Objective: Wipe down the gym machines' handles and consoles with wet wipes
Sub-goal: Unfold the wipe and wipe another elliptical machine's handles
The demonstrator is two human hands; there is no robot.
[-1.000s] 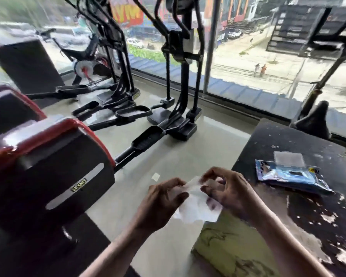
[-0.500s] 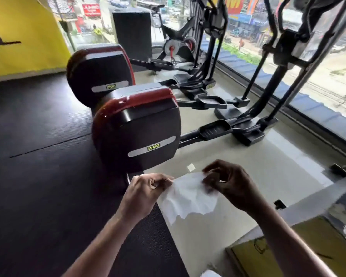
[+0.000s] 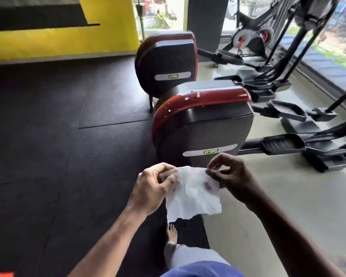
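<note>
Both hands up front: left hand and right hand each pinching the wet wipe, elliptical housing just beyond.

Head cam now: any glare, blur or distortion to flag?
Head view: windows at top right are blown out, leaving the machine frames near-silhouettes; specular highlights on the near red housing; wide-angle bending toward the edges; soft blur in the far background, while the white wipe, pinched by left hand and right hand, stays fairly sharp.
</note>
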